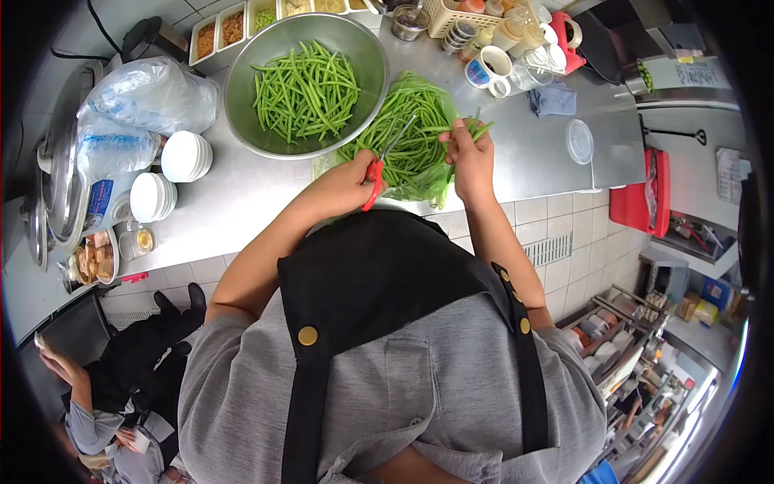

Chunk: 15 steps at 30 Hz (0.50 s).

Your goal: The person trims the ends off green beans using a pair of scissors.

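Observation:
My left hand (345, 184) is closed round the red handles of a pair of scissors (374, 179), whose metal blades point up and right over the beans. In my right hand (472, 161) a few green beans (477, 129) are pinched between thumb and fingers, their ends sticking out to both sides. Between and beneath my hands lies an opened green plastic bag (443, 173) full of green beans (403, 121). A large steel bowl (242, 97) stands just beyond my left hand, with a heap of green beans (306, 90) in it.
Containers of chopped ingredients (234, 28) line the back. Stacked white bowls (187, 156) and plastic bags (153, 93) stand left. A mug (488, 68), folded blue cloth (553, 100) and clear lid (579, 141) are right. Another person (121, 403) sits lower left.

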Each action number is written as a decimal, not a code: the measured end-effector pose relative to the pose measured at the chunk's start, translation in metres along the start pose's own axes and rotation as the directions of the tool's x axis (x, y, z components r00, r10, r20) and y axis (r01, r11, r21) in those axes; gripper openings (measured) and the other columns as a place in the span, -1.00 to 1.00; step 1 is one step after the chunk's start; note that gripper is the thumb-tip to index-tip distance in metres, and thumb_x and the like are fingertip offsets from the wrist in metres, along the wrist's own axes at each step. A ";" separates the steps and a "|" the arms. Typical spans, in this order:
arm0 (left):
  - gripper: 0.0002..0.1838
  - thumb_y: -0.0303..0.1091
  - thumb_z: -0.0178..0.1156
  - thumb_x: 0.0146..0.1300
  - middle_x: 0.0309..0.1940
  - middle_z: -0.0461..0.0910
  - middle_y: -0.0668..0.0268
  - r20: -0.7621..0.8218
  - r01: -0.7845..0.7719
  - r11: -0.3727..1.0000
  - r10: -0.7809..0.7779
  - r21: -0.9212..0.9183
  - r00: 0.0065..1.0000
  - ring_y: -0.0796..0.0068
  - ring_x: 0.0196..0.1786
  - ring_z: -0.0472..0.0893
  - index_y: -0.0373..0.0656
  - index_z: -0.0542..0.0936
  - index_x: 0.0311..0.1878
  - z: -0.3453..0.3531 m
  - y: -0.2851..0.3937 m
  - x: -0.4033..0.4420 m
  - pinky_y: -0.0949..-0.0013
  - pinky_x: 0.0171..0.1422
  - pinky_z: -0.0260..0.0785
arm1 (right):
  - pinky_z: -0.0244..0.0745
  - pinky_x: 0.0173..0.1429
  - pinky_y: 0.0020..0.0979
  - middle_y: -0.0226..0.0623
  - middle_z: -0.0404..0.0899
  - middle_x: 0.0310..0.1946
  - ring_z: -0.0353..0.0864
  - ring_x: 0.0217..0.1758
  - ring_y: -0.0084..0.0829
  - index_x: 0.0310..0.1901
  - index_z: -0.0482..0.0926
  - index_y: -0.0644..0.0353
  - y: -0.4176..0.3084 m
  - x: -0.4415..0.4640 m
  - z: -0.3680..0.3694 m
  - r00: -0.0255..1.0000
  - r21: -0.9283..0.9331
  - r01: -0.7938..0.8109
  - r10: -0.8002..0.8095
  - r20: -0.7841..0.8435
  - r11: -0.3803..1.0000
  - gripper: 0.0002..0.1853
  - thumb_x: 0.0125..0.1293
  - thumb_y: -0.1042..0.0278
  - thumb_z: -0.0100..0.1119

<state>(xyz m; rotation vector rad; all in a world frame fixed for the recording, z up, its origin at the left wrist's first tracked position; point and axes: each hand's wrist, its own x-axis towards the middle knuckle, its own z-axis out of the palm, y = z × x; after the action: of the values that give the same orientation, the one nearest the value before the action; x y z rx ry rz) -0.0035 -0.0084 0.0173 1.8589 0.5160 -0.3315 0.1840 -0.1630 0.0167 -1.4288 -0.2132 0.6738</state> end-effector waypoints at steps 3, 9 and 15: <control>-0.50 -0.10 0.27 0.34 -0.24 0.66 0.02 -0.005 -0.048 0.994 0.049 0.103 0.999 0.07 -0.13 0.70 -0.26 0.36 0.11 0.000 0.014 -0.005 0.14 -0.03 0.48 | 0.26 -0.45 -0.53 -0.31 0.64 -0.33 0.26 -0.55 -0.64 -0.06 0.45 0.17 -0.008 -0.006 0.008 0.964 0.327 -0.213 0.254 -0.085 0.920 -0.85 0.58 0.27 0.08; -0.52 -0.12 0.26 0.33 -0.31 0.63 -0.06 -0.069 -0.099 0.975 0.114 0.199 0.991 -0.10 -0.23 0.65 -0.24 0.32 0.08 0.009 0.024 0.009 0.02 -0.13 0.43 | 0.31 -0.41 -0.56 -0.35 0.63 -0.30 0.27 -0.53 -0.64 -0.09 0.43 0.05 0.000 -0.016 0.011 0.815 0.622 -0.510 0.565 0.128 0.595 -0.92 0.60 0.29 0.03; -0.62 -0.20 0.24 0.38 -0.32 0.64 -0.05 -0.167 -0.158 0.962 0.197 0.223 0.966 -0.14 -0.23 0.66 -0.23 0.34 0.03 0.018 0.016 0.023 0.03 -0.15 0.46 | 0.33 -0.41 -0.56 -0.35 0.63 -0.28 0.27 -0.52 -0.64 -0.08 0.42 0.03 0.013 -0.017 0.011 0.752 0.655 -0.578 0.630 0.196 0.487 -0.93 0.61 0.29 0.02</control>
<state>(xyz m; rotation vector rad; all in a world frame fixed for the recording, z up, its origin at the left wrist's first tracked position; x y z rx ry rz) 0.0247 -0.0255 0.0138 2.1369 0.4495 -0.0916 0.1604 -0.1633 0.0108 -0.7498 0.6103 1.1386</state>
